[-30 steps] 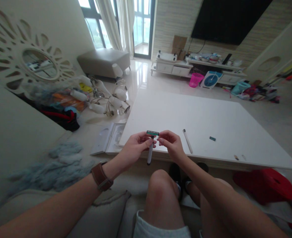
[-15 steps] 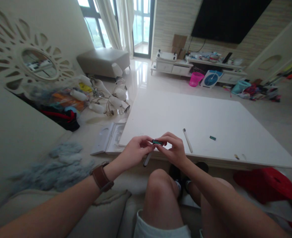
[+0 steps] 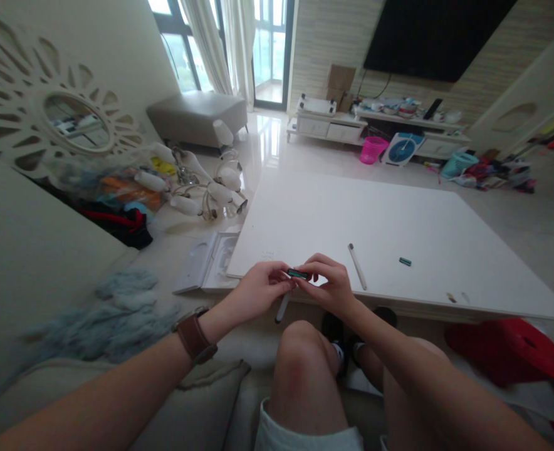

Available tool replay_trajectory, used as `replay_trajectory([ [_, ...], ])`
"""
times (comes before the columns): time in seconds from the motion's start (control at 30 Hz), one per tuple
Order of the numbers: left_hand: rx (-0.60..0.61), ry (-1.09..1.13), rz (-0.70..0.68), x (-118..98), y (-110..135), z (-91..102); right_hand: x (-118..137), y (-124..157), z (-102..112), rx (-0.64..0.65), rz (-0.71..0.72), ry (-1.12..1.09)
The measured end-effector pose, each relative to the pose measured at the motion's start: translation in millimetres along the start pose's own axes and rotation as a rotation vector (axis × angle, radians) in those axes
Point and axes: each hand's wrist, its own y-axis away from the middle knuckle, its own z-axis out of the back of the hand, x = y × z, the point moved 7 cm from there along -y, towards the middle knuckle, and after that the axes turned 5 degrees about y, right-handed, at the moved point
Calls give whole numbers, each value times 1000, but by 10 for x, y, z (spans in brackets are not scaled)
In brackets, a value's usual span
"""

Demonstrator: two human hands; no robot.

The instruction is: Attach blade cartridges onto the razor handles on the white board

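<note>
Between both hands, over the near edge of the white table (image 3: 314, 213), is a razor (image 3: 298, 274) with a dark head and a green strip. Its grey handle slants down below the fingers. My left hand (image 3: 262, 288) is closed on it from the left, fingers around the join of head and handle. From the right, my right hand (image 3: 328, 282) pinches the end of the head with thumb and fingers. Another dark and green razor head (image 3: 405, 261) lies on the table to the right. Nearer lies a slim pale stick (image 3: 357, 267) with a dark end.
An open white box (image 3: 215, 260) sits by the table's left corner. Small bits (image 3: 451, 297) lie near the front right edge. A red object (image 3: 507, 351) is on the floor to the right. A lamp with white shades (image 3: 211, 188) lies left of the table.
The razor's head has dropped slightly and its handle hangs a little lower and further right. Both hands keep their hold on it.
</note>
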Motion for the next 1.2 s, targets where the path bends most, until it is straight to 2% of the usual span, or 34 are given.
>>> replay_trajectory([
  [0.57, 27, 71, 13, -2, 1, -37, 5, 31, 44, -57, 40, 9],
  [1.2, 95, 155, 43, 9, 17, -119, -8, 43, 22, -41, 27, 6],
])
